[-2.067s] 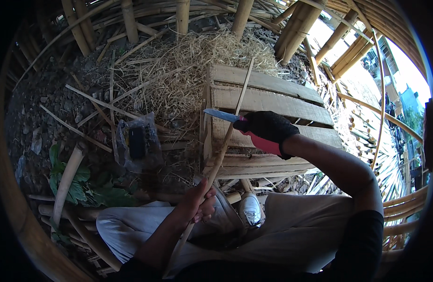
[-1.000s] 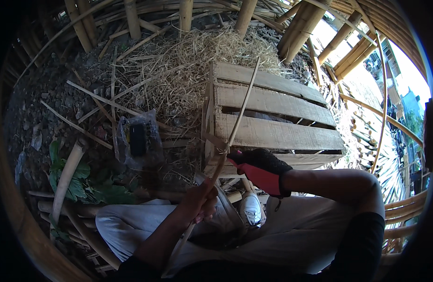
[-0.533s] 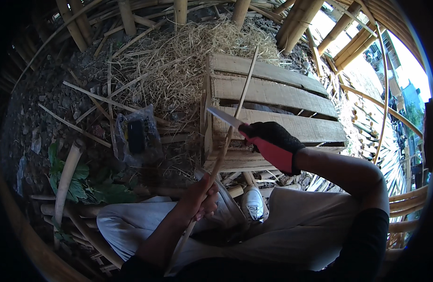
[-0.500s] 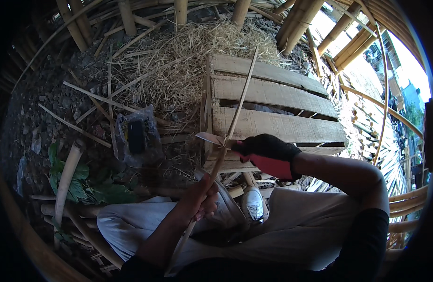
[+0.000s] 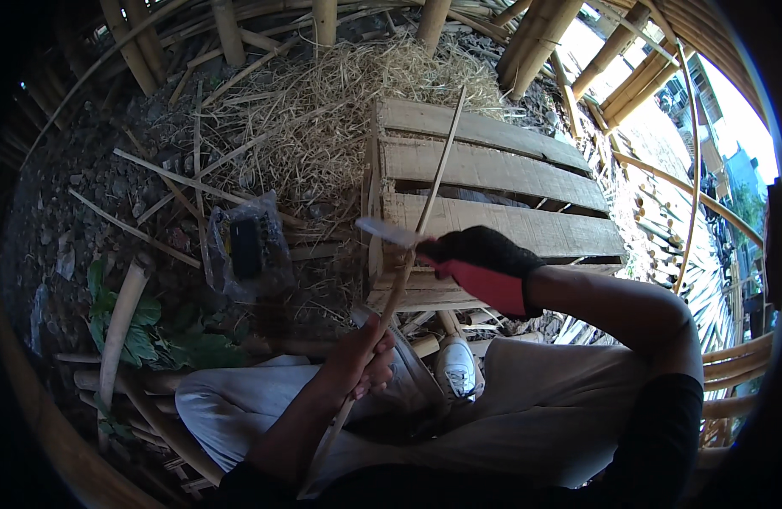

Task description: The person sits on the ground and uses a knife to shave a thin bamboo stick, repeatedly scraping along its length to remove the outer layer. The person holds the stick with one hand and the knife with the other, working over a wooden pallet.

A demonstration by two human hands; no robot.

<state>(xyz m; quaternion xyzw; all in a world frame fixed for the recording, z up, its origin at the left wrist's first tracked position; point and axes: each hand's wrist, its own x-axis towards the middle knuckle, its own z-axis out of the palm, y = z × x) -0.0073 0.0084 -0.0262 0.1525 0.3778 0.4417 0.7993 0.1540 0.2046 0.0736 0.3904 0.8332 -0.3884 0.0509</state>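
Observation:
A long bamboo strip (image 5: pixel 442 165) slants up and away from my lap, its far end over the wooden crate (image 5: pixel 493 219). My bare left hand (image 5: pixel 367 363) is closed around its lower part, above my thigh. In a black and red glove, my right hand (image 5: pixel 476 263) grips a knife (image 5: pixel 384 232), its blade pointing left and blurred by motion. The blade lies across the strip or just beside it; whether the edge touches cannot be told. The gloved fingers hide the knife's handle.
Left of the crate, a clear plastic bag (image 5: pixel 272 237) with a dark object lies on the stony ground. Behind are a heap of shavings (image 5: pixel 323 127) and bamboo posts (image 5: pixel 325 21). Green leaves (image 5: pixel 140 327) and a bamboo pole (image 5: pixel 122 327) stand at the left.
My gloved right hand and the knife have shifted slightly up along the strip, and the blade has tilted. My left hand keeps its place on the strip.

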